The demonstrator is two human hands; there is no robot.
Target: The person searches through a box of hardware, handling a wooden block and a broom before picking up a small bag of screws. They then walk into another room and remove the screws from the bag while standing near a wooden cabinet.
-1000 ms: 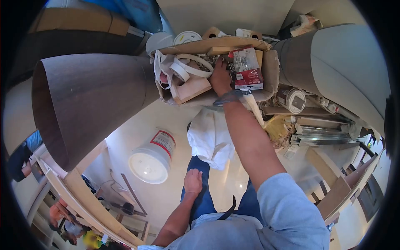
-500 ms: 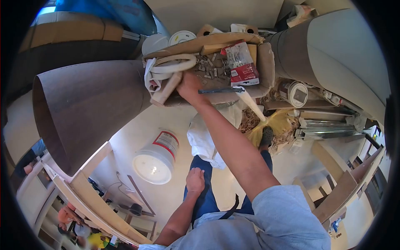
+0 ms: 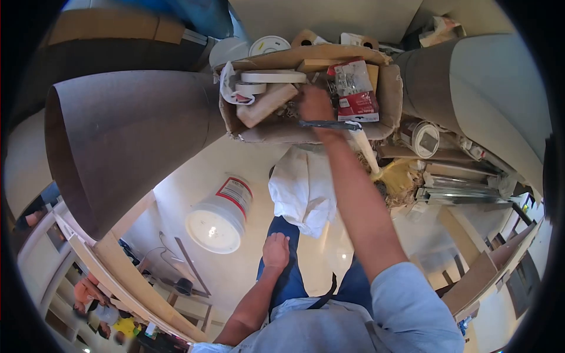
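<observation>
My right hand point(image 3: 315, 105) reaches into an open cardboard box point(image 3: 276, 132) and rests among the small metal fittings at its bottom; I cannot tell whether its fingers grip anything. Left of the hand lie a pale wooden block point(image 3: 266, 103) and rolls of white edge tape point(image 3: 272, 77). To its right stands a red and clear packet of hardware point(image 3: 356, 89). A dark flat tool point(image 3: 329, 124) lies across the box's front edge by my wrist. My left hand point(image 3: 275, 252) rests flat on my knee, holding nothing.
A large roll of dark veneer point(image 3: 129, 132) stands on the left and a grey roll point(image 3: 477, 88) on the right. A white bucket point(image 3: 219, 213) and a white cloth point(image 3: 301, 189) lie on the floor. Wood strips and metal rails point(image 3: 453, 191) pile at the right.
My right hand left the box's front left edge by the wooden block and went back inside the box toward the red packet. The block and tape rolls shifted. My left hand stayed.
</observation>
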